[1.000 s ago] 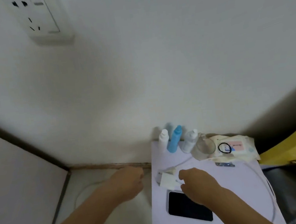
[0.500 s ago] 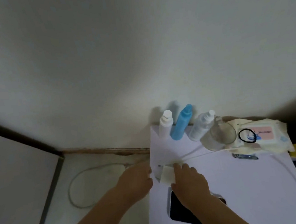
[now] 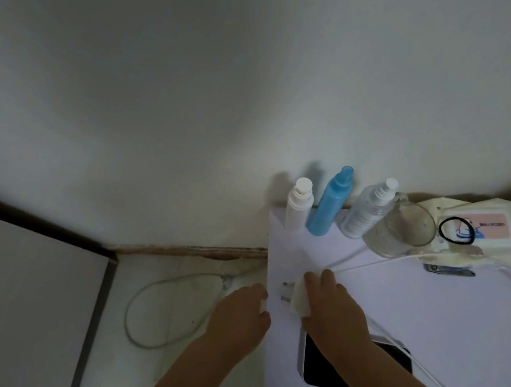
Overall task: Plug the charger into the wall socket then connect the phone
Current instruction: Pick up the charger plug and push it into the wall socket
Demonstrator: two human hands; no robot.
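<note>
A white charger (image 3: 299,299) with two metal prongs pointing left lies on the white table (image 3: 451,330). My right hand (image 3: 329,305) is closed over its right side, gripping it. Its white cable (image 3: 381,262) runs right across the table. My left hand (image 3: 242,317) hovers at the table's left edge, fingers curled, just left of the prongs. The black-screened phone (image 3: 329,371) lies face up under my right forearm, partly hidden. The wall socket is out of view.
A white bottle (image 3: 299,204), a blue bottle (image 3: 331,204), a clear bottle (image 3: 366,210) and a glass cup (image 3: 400,231) stand at the table's back. A wipes pack (image 3: 485,229) with a black hair tie lies right. A grey cable loop (image 3: 165,310) lies on the floor.
The view has tilted down, so the wall socket left the frame. My right hand closed onto the charger and my left hand moved right toward the table edge.
</note>
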